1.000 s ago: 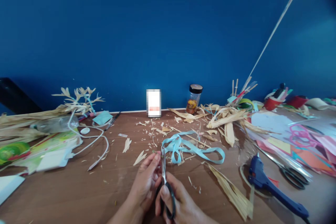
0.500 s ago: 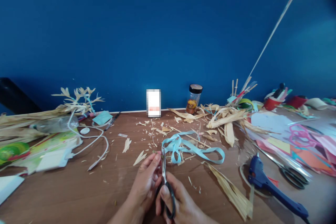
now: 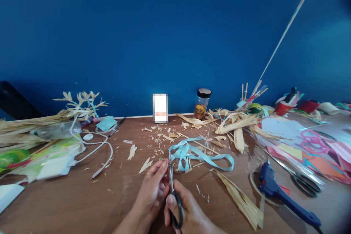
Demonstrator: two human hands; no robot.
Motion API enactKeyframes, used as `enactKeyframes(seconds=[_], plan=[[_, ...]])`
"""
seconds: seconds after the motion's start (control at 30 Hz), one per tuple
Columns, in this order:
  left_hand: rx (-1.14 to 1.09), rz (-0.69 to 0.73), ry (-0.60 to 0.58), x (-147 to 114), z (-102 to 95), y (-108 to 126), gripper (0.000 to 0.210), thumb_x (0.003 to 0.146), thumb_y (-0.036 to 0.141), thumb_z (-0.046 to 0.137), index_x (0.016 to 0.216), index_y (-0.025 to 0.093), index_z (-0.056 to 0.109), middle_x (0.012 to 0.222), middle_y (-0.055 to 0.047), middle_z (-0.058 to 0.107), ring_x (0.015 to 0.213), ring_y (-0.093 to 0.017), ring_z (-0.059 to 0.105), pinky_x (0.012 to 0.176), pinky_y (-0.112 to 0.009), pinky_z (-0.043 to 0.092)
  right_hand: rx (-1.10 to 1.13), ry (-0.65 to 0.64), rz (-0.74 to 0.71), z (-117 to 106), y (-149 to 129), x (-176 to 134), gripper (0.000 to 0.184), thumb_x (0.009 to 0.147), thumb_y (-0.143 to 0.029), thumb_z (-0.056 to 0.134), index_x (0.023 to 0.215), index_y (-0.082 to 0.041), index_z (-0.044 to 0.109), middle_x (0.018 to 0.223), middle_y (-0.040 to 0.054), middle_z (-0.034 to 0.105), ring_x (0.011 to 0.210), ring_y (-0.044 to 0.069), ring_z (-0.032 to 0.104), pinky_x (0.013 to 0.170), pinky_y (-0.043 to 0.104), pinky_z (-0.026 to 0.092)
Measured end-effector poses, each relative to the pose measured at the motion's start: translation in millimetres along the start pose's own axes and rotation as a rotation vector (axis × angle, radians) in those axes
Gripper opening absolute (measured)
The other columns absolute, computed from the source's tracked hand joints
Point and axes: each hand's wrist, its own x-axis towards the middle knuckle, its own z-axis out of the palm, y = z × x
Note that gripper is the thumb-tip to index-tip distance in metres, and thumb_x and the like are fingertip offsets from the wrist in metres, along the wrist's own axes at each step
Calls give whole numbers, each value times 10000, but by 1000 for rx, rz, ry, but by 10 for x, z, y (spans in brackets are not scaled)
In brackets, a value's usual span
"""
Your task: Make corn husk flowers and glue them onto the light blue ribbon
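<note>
Okay, right hand [image 3: 184, 204] grips black-handled scissors [image 3: 172, 184], near centre, blades pointing far. Left hand [image 3: 154, 186] just beside it, thumb and fingers pinched on a small bit [image 3: 161, 159] by the blades, too tiny to identify. Blue ribbon [image 3: 201, 154] looped just beyond on the surface [image 3: 115, 197]; husk strip [image 3: 242, 200] and glue gun [image 3: 272, 184] to the right.

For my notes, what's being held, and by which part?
Right hand: scissors, by the black handles. Left hand: apparently a small item; what and which part can't be told.
</note>
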Motion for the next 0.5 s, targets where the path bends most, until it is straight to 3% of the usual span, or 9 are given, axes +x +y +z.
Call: enactKeyframes(seconds=[0.27, 0.5], plan=[[48, 7, -30, 2, 12, 21, 280, 581, 272, 738, 796, 152, 604, 601, 29, 611, 418, -61, 536, 362, -130, 389, -4, -5, -40, 21, -92, -8, 450, 787, -625, 345, 890, -187, 358, 570, -56, 498, 310, 3, 326, 296, 106, 244], [32, -3, -75, -22, 38, 37, 228, 605, 235, 725, 769, 154, 588, 714, -4, 652, 514, -70, 579, 458, -143, 460, 2, -6, -69, 15, -88, 3, 482, 774, -654, 318, 879, -185, 359, 546, -57, 494, 297, 6, 304, 289, 114, 222]])
